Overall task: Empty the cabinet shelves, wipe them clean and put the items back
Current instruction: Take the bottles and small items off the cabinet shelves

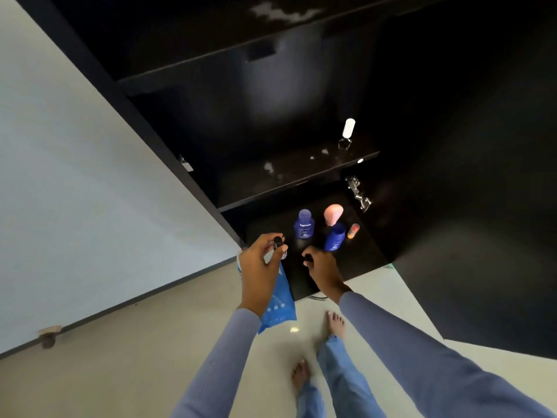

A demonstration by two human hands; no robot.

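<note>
My left hand (pixel 261 263) grips a small dark-capped bottle (pixel 278 242) together with a blue wipes packet (pixel 278 303) that hangs below the palm. My right hand (pixel 321 267) pinches a small dark item (pixel 307 258) just above the bottom shelf (pixel 361 260) of the black cabinet. On that shelf stand two blue bottles (pixel 303 224) (pixel 334 237), a pink-topped sponge holder (pixel 333 215) and a small orange tube (pixel 353 230). A white-capped bottle (pixel 348 131) stands on the middle shelf (pixel 289 176), which carries pale smears.
The open cabinet door (pixel 482 236) stands at the right, with metal hinges (pixel 358 193). A pale wall (pixel 75 176) is on the left. My bare feet (pixel 334 324) are on the light floor in front of the cabinet. The upper shelf (pixel 241 64) also shows white smears.
</note>
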